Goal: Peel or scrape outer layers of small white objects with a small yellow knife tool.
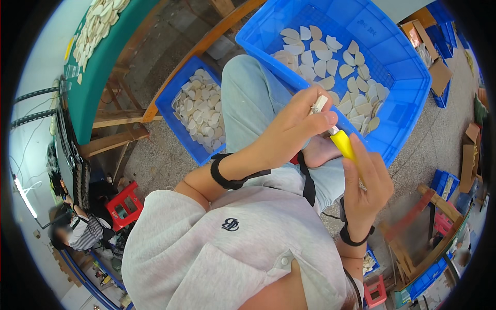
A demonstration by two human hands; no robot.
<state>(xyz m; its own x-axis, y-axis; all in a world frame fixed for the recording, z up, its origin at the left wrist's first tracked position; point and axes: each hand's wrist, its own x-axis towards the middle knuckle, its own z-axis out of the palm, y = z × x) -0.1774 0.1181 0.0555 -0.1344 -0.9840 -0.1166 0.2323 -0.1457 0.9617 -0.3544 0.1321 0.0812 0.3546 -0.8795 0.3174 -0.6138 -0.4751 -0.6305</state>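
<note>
My left hand point(294, 124) is closed, pinching a small off-white piece point(320, 104) edge-up between thumb and fingers. In my right hand point(369, 178) is a yellow-handled tool point(343, 145), its pale tip pointed up at the piece, close to my left thumb. The tool's exact kind is hard to make out. Just beyond both hands stands a large blue crate point(408, 111), with many flat, half-round off-white pieces point(360, 85) scattered over its bottom.
Left of my knee, a smaller blue bin point(166, 98) is heaped with similar pieces. More lie on a green-covered table point(98, 67) at upper left. Wooden beams point(116, 119) and a red stool point(124, 206) stand at left; cardboard boxes point(469, 155) at right. Another person point(90, 230) sits at far left.
</note>
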